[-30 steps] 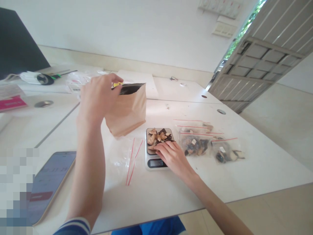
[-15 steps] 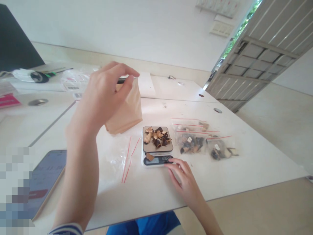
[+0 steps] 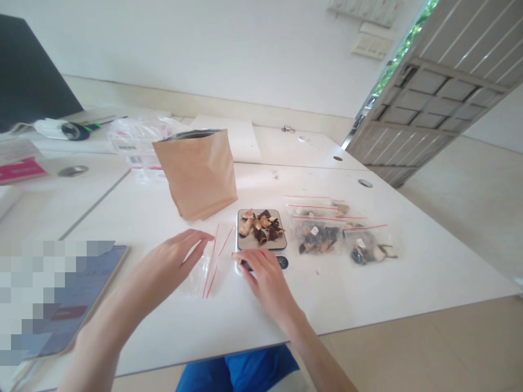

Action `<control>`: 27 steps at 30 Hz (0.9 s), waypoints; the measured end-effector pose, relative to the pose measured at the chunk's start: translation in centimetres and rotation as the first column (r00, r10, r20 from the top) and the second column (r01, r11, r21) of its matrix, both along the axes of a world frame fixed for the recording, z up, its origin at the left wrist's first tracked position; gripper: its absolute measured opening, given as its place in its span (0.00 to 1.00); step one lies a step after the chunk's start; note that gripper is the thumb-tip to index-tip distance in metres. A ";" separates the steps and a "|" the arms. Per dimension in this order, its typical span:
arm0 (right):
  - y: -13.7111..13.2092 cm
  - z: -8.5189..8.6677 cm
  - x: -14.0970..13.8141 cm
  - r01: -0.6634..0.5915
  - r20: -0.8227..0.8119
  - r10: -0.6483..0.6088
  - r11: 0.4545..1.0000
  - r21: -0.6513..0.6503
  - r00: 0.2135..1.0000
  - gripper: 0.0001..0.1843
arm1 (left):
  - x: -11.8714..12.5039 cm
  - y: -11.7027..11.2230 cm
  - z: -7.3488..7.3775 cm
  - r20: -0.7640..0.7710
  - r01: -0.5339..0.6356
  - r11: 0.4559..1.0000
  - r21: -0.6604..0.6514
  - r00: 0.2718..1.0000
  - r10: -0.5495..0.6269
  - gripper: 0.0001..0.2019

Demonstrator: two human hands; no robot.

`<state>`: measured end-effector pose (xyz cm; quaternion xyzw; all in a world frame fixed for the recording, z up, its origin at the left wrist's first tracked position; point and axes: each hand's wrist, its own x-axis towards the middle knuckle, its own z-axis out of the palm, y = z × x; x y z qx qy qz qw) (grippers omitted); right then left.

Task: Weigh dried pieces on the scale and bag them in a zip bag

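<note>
My right hand is over the front of the small digital scale, its fingertips closed on a brown dried piece at the left end of the display. The hand covers most of that display. A heap of curled, dried brown and tan pieces lies on the weighing plate. My left hand holds nothing; thumb and fingers are apart above the clear zip bags with red seal lines. Behind them, a brown paper pouch stands upright with its top open.
Right of the scale lie several filled zip bags with small white labels. A phone or tablet is at the near left. Farther back are plastic packaging, a white device and a dark screen.
My left hand has come down from the paper pouch's top toward the zip bags. My right hand has shifted left from the scale's buttons and taken hold of the brown dried piece.
</note>
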<state>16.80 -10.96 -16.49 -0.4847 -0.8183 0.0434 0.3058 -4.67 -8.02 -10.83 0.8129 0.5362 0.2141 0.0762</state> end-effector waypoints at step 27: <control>-7.3 -4.9 11.0 0.475 -0.139 -0.477 0.878 -0.052 0.868 0.11 | -2.5 -2.2 -11.2 -0.130 0.002 0.997 0.071 0.991 0.008 0.25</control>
